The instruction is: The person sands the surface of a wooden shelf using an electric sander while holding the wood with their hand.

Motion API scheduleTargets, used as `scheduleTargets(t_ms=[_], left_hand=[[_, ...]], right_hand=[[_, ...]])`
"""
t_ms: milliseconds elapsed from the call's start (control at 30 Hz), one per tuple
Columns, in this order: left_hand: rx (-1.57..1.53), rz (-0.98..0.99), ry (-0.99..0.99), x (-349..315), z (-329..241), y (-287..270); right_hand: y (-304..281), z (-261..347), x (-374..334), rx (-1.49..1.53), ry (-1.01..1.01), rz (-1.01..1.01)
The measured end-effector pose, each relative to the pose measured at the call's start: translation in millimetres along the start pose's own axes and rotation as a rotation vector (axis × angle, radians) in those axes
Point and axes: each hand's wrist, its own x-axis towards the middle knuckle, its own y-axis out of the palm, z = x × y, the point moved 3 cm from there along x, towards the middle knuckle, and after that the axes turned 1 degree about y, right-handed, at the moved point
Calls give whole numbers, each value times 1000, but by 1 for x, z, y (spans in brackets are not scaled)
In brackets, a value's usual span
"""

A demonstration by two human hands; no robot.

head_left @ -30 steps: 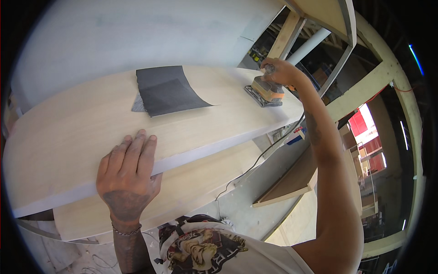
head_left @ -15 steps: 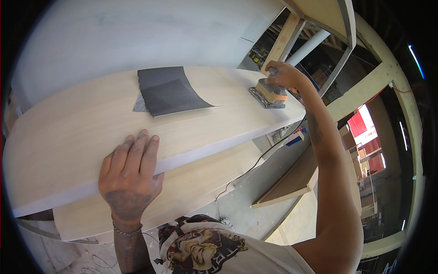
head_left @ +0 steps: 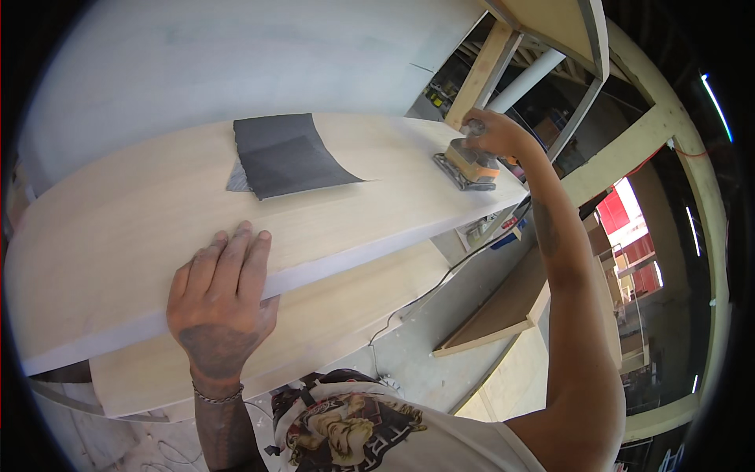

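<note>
A long pale wooden panel [head_left: 370,212] with a white front edge lies before me. My left hand [head_left: 220,291] rests on its near edge, fingers stretched flat on top and the thumb down by the edge. At the far right end, my right hand [head_left: 497,132] is closed around the top of an orange and black electric sander [head_left: 470,167]. The sander's base sits on the panel's face. Dark grey sandpaper [head_left: 287,153] lies between my hands, its right corner curling up, with a lighter piece [head_left: 238,177] showing under its left side.
A pale wall panel [head_left: 236,55] stands behind the work. A lower wooden panel [head_left: 354,291] lies beneath the near edge. A dark cord [head_left: 413,305] hangs down on the right. Wooden framing [head_left: 629,153] and an angled wooden piece [head_left: 495,318] occupy the right side.
The sander in my right hand has shifted slightly right and nearer along the panel. My left hand stays in place on the edge.
</note>
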Motion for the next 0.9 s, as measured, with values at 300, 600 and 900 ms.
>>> scheduleTargets(t_ms=[300, 600, 900], left_hand=[[-41, 28, 0, -8, 9, 10], [-45, 37, -9, 3, 0, 2], [-13, -2, -2, -7, 11, 13]], right_hand=[[5, -4, 10, 19, -31, 7], [-10, 9, -11, 30, -71, -7], [8, -18, 1, -28, 93, 35]])
